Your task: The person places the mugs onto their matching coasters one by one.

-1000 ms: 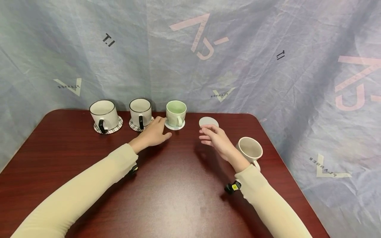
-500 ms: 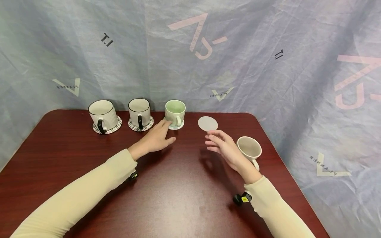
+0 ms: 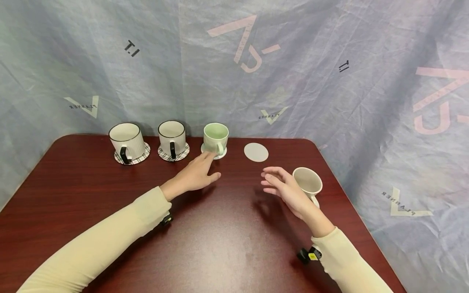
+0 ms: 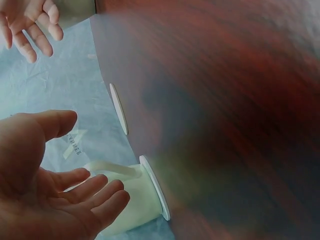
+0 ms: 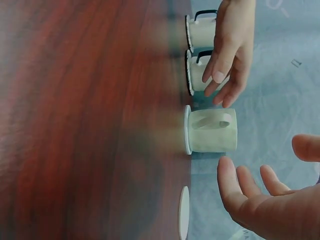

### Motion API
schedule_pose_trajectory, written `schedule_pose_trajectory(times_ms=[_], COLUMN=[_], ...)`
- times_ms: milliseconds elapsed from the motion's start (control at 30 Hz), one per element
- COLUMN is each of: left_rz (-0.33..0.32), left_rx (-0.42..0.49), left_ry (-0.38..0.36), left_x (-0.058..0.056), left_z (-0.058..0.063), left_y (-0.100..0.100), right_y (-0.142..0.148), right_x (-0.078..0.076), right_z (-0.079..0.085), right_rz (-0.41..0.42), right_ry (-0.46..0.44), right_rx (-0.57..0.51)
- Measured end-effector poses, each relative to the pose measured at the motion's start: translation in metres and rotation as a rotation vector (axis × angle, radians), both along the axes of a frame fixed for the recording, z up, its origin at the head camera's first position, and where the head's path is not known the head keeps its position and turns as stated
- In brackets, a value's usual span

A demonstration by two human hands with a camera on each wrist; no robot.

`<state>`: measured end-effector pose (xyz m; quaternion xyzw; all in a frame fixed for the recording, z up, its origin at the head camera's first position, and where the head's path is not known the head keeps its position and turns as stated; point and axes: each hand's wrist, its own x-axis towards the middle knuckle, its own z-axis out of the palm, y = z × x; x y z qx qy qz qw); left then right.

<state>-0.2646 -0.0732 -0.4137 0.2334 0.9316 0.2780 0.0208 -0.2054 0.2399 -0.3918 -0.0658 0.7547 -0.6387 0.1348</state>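
My left hand (image 3: 196, 173) hovers palm down over the table in front of the green mug (image 3: 215, 136), its fingers loosely extended and holding nothing. That mug stands upright on a white round coaster (image 5: 188, 130), its handle facing me. My right hand (image 3: 286, 189) hangs in the air with relaxed, slightly bent fingers and nothing in them. Just beyond its wrist is a cream mug (image 3: 308, 180) standing directly on the table, partly hidden by the hand. A bare white coaster (image 3: 256, 152) lies near the back edge, between the green mug and the cream mug.
Two ribbed white mugs with black rims and handles, a wider one (image 3: 126, 140) and a smaller one (image 3: 171, 136), stand on plaid coasters at the back left. The dark red table (image 3: 220, 236) ends at a grey printed cloth (image 3: 227, 61) hanging behind it.
My left hand has drawn back slightly toward me and to the right. My right hand has moved away from the bare coaster, toward me and right. The mugs and coasters have stayed put.
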Motion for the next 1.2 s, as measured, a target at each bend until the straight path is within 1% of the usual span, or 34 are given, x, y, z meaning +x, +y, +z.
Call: schedule_pose_trajectory(times_ms=[200,400,667,900,1200], left_rz=[-0.023,-0.037,-0.049,-0.049,-0.057], left_rx=[0.012,0.026,0.024,0.027,0.025], left_ry=[0.000,0.006,0.021,0.023,0.018], left_x=[0.000,-0.004,-0.007,-0.014,-0.019], left_z=[-0.002,-0.006,-0.006,-0.010,-0.012], left_y=[0.011,0.019,0.031,0.041,0.051], right_y=[0.010,0.016,0.023,0.028,0.044], right_x=[0.008,0.013,0.018,0.030,0.051], right_z=[-0.005,-0.005,-0.005,-0.001,0.006], right_rz=[0.006,-0.003,0.006,0.024,0.027], right_ry=[-0.007,-0.011,-0.010,-0.003,0.019], right_rx=[0.023,0.038,0.065,0.091,0.134])
